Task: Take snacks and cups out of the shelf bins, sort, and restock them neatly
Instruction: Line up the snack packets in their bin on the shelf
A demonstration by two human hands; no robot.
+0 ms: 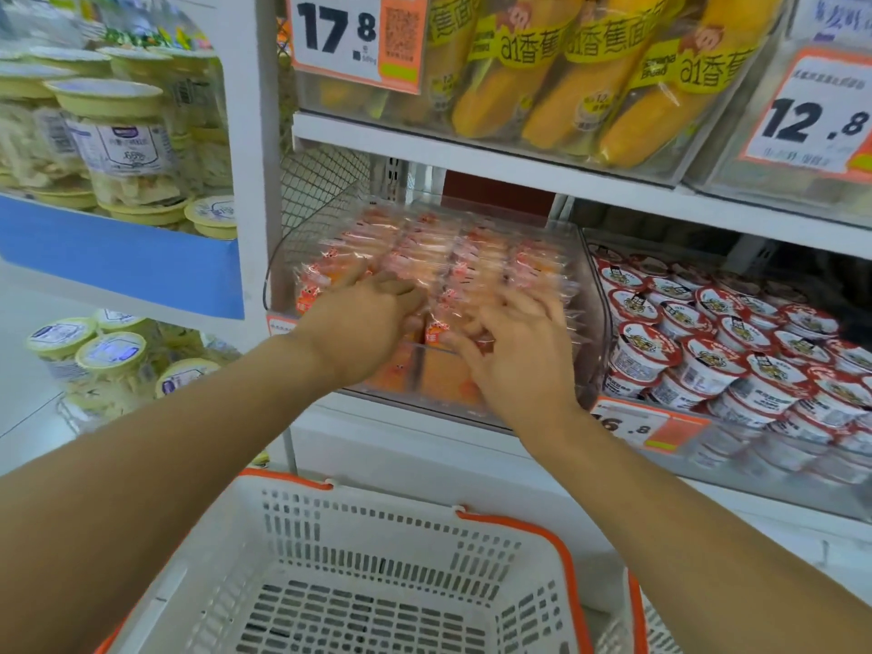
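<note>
Head view: left hand (373, 318) reaches into clear bin (587, 295), fingers straight, close together, lying flat on wrapped orange snack packs (443, 257). Right hand (514, 351) at bin's near edge, fingers spread, tips touching packs. Red-lidded cups (708, 342) fill bin right of it. White basket (358, 559) near, below hands.

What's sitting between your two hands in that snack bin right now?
In the head view, only wrapped orange snack packs lie between the left hand and right hand, in the clear bin. Both hands rest on them.
</note>
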